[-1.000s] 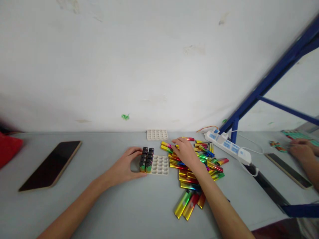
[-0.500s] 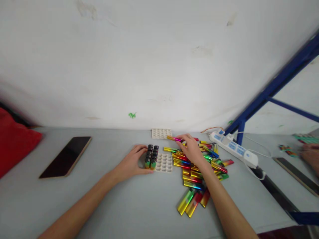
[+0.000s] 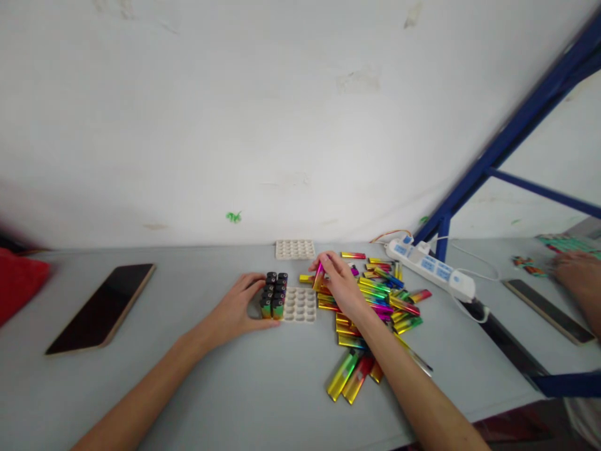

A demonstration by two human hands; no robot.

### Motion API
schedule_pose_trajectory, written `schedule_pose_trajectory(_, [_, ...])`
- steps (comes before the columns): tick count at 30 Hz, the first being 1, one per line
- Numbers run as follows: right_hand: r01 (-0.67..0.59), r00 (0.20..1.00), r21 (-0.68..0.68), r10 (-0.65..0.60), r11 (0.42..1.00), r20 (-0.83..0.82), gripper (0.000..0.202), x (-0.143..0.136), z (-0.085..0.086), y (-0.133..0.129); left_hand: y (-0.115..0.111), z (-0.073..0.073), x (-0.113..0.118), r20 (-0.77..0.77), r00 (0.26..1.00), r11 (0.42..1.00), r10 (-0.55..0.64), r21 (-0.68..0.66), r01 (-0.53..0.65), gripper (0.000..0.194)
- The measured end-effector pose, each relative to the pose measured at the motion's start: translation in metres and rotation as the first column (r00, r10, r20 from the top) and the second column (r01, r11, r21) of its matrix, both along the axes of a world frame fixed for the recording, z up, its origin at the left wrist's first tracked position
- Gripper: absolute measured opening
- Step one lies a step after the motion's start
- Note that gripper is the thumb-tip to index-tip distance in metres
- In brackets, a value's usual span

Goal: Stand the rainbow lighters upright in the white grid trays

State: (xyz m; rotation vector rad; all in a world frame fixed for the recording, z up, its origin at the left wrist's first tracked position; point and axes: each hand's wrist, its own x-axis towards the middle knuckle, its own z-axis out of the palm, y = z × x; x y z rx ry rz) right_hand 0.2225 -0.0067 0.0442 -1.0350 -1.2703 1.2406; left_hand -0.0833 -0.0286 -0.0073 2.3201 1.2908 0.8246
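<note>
My left hand (image 3: 244,305) curves round the left end of a white tray with round holes (image 3: 300,304), its thumb along the near edge and its fingers at the far side. Two rows of lighters (image 3: 273,294) stand upright in that end, black tops up; the holes to their right are bare. My right hand (image 3: 339,283) pinches a pink and gold lighter (image 3: 319,275), tilted upright, just above the tray's far right corner. Below and right of this hand lies a loose pile of shiny lighters (image 3: 375,291) in gold, red, green and blue.
A second white tray (image 3: 295,249) lies by the wall. To the left are a dark phone (image 3: 101,309) and a red cloth-like thing (image 3: 21,282). A white power strip (image 3: 432,268) and blue metal frame (image 3: 444,232) stand right. Another person's hand (image 3: 580,279) shows at far right.
My right hand has brought the lighter left from over the pile towards the tray and turned it from lying flat to nearly upright. The left hand stays at the tray. The view has shifted slightly.
</note>
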Motion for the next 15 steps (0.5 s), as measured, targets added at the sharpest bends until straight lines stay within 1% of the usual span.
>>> schedule_pose_trajectory(3, [-0.085, 0.994, -0.040, 0.082, 0.996, -0.070, 0.077, -0.009, 0.002, -0.006, 0.000, -0.001, 0.000, 0.017, 1.000, 1.000, -0.010, 0.011, 0.010, 0.070])
schedule_pose_trajectory(7, [-0.075, 0.994, -0.053, 0.070, 0.996, -0.081, 0.076, -0.019, 0.003, -0.012, 0.000, 0.001, 0.000, 0.042, 0.999, 1.000, -0.018, -0.007, 0.018, 0.072])
schedule_pose_trajectory(9, [-0.035, 0.999, -0.073, 0.033, 0.997, -0.032, 0.074, -0.022, 0.002, -0.013, 0.000, 0.002, 0.000, 0.048, 0.999, 1.000, -0.019, -0.022, 0.020, 0.073])
schedule_pose_trajectory(11, [0.019, 0.998, -0.058, -0.016, 0.998, 0.053, 0.072, -0.022, 0.000, -0.014, -0.001, 0.003, 0.000, 0.050, 0.999, 0.999, -0.019, -0.036, 0.021, 0.074])
schedule_pose_trajectory(15, [0.096, 0.954, 0.074, -0.113, 0.993, 0.279, 0.065, -0.019, -0.003, -0.013, -0.002, 0.003, 0.000, 0.052, 0.999, 0.999, -0.010, -0.043, 0.012, 0.076])
